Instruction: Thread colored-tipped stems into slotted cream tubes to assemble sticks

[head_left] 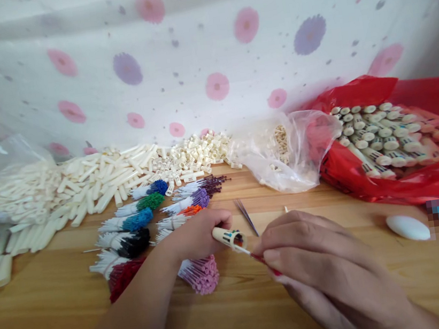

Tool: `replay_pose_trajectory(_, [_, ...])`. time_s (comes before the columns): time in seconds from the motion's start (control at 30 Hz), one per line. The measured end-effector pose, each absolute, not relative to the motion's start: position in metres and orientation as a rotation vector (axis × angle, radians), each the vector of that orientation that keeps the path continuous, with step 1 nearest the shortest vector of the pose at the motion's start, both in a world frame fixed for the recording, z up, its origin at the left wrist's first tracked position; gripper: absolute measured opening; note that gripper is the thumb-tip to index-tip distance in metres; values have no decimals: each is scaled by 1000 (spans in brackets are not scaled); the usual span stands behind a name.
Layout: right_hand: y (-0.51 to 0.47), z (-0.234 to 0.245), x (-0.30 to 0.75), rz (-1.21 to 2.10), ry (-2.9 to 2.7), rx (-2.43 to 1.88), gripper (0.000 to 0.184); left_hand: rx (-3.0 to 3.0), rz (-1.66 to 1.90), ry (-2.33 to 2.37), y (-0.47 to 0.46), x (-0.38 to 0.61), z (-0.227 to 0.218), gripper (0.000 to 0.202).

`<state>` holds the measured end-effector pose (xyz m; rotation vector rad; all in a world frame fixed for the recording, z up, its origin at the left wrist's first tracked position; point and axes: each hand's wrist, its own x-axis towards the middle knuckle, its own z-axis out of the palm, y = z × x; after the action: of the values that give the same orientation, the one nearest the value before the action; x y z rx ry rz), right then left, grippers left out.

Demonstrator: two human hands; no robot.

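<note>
My left hand (202,231) is closed around a cream slotted multicolour pen barrel (224,235), its open end tilted toward my right hand. Dark and coloured bits show inside that opening. Between the fingers of my right hand (321,264) is a thin pen refill (244,249) with a white stem and a red end. The stem's far end reaches the barrel's mouth; how deep it goes I cannot tell. Beside my left forearm lie bundled refills with black (135,243), dark red (125,277), pink (201,274), blue (138,220) and green (150,201) ends.
Cream tubes (100,177) and short slotted parts (197,154) are heaped along the back. A clear plastic bag (305,169) and a red bag (393,190) of pen barrels stand at the right. Thin dark metal prongs (246,217) and a white oval object (408,227) lie on the wooden table (240,323).
</note>
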<state>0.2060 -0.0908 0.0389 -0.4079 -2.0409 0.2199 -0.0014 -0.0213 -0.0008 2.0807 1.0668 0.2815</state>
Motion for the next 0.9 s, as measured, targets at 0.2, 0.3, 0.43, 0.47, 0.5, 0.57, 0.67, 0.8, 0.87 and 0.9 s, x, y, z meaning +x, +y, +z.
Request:
replay_pose_trajectory(0.2, [-85, 36, 207, 139, -2063, -412, 20, 2059, 320, 1023, -21, -4, 2, 29])
replay_pose_trajectory(0.3, [-77, 31, 207, 119, -2052, -452, 22, 1948, 364, 980, -18, -9, 2, 44])
replay_pose_trajectory(0.43, [-72, 25, 207, 90, -2041, -555, 24, 1904, 467, 922, -15, -15, 0, 57])
replay_pose_trajectory(0.47, [-71, 24, 207, 84, -2040, -574, 24, 1919, 490, 906, -14, -16, -1, 60])
replay_pose_trajectory(0.5, [-71, 22, 207, 74, -2039, -593, 24, 1938, 503, 892, -14, -16, -1, 64])
replay_pose_trajectory(0.57, [-70, 20, 207, 58, -2039, -641, 23, 1986, 508, 879, -14, -17, -1, 67])
replay_pose_trajectory(0.67, [-67, 16, 207, 98, -2016, -700, 22, 2053, 496, 876, -15, -17, 0, 65])
replay_pose_trajectory(0.8, [-62, 16, 207, 204, -1977, -705, 16, 2124, 492, 908, -14, -16, 0, 65])
replay_pose_trajectory(0.87, [-60, 17, 207, 226, -1988, -723, 12, 2151, 499, 931, -14, -16, -1, 63])
replay_pose_trajectory(0.9, [-60, 18, 208, 232, -1995, -737, 11, 2159, 507, 941, -14, -16, -2, 61])
